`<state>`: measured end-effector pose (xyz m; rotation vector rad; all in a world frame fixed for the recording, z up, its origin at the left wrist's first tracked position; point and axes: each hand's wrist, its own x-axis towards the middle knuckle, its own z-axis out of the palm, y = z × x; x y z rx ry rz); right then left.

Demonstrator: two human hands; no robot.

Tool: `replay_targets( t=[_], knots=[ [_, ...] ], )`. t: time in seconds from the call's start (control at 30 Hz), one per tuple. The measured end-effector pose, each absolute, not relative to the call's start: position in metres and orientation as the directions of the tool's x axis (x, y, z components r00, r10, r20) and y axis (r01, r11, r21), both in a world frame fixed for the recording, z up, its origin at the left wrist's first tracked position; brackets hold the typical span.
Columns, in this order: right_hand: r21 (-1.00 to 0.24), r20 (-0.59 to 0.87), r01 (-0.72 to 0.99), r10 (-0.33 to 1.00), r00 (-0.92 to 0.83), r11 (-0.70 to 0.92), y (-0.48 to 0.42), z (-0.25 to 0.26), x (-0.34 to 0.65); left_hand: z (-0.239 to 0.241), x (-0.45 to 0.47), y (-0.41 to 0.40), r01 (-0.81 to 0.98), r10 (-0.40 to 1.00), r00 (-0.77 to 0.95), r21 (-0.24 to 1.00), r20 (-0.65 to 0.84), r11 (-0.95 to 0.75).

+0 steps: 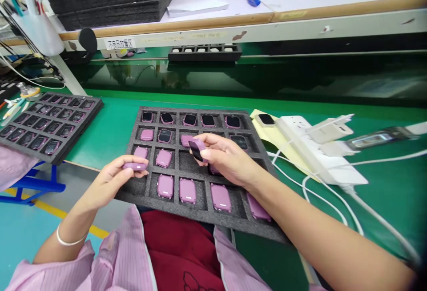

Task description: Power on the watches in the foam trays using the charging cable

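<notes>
A dark grey foam tray (196, 213) lies in front of me, its compartments holding purple smartwatch cases. Those in the back row show black screens, while several in the front rows lie with their purple backs up. My left hand (111, 177) pinches one purple watch case (134, 166) edge-on above the tray's left side. Over the middle, my right hand (227, 155) grips another watch case (197, 149), tilted with its black screen partly showing. Beneath that hand is an unfilled compartment (188, 162), and the fingers and wrist hide some neighbouring cases.
A second foam tray (60, 124) of watch cases sits at the left. On the right, a white power strip (320, 153) with plugs and cables lies by yellow paper holding one watch (266, 120). A shelf (253, 26) with black foam (113, 4) spans the back.
</notes>
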<state>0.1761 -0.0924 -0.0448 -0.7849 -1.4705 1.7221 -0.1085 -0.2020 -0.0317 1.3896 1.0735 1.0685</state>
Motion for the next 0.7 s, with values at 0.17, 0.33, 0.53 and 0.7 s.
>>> replay_targets(
  t=[0.17,0.33,0.53,0.7],
  knots=[
    [-0.988,-0.012,-0.124,0.843,-0.538,-0.093,-0.093,-0.047,0.177,-0.032,-0.110,-0.211,0.523,0.919,0.236,0.757,0.315,-0.393],
    [-0.989,-0.029,-0.105,0.841,-0.540,-0.102,-0.094,-0.046,0.177,-0.033,-0.109,-0.210,0.518,0.915,0.208,0.754,0.346,-0.403],
    [-0.987,-0.025,-0.121,0.840,-0.541,-0.107,-0.094,-0.045,0.175,-0.025,-0.112,-0.198,-0.015,0.995,-0.005,0.995,0.099,-0.099],
    [-0.946,-0.049,-0.238,0.824,-0.565,-0.219,-0.093,-0.040,0.174,-0.019,-0.118,-0.185,-0.313,0.996,-0.063,0.949,-0.066,0.043]
  ],
)
